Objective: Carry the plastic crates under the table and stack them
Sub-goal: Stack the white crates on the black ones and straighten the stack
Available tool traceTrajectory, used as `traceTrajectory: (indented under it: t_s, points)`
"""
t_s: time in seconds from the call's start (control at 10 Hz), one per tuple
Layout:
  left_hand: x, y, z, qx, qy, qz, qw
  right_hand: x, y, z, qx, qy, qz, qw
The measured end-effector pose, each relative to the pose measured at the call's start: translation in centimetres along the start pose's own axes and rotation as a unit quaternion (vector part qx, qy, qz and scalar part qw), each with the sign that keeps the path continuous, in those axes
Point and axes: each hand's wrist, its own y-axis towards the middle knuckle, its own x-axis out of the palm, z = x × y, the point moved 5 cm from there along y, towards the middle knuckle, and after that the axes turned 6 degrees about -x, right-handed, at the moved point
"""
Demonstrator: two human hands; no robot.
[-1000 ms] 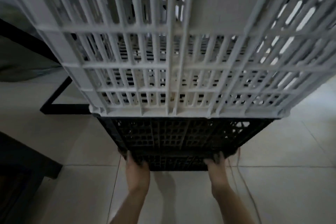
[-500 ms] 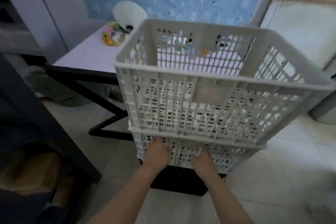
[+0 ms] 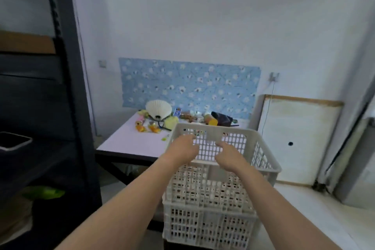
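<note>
A stack of plastic crates stands on the floor in front of the table. The top white crate sits open-side up on a second white crate. A dark strip of a black crate shows beneath them. My left hand and my right hand hover side by side over the top crate's opening, near its far wall. Both have loosely spread fingers and hold nothing. Whether the fingertips touch the far wall is unclear.
The table has a white top on a black frame, with a white fan and small toys at its back. Tall dark shelving stands close on the left. A white board leans on the wall at the right.
My hands let go of the black bottom crate, rose past the lower white crate and now hover over the top crate. The view lifted from the floor to the wall.
</note>
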Motion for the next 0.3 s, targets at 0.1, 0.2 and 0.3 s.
traceTrajectory:
  t_s: [0.1, 0.2, 0.3]
  points:
    - [-4.9, -4.7, 2.6, 0.032, 0.024, 0.038, 0.998, -3.0, -3.7, -5.1, -0.043, -0.019, 0.015, 0.999]
    - [-9.2, -8.7, 3.9, 0.04, 0.066, 0.058, 0.995, -5.1, -7.3, -9.7, -0.071, -0.021, 0.005, 0.997]
    - [-12.7, -12.1, 4.8, 0.043, 0.071, 0.07, 0.994, -6.9, -10.4, -13.1, -0.097, -0.032, 0.029, 0.994]
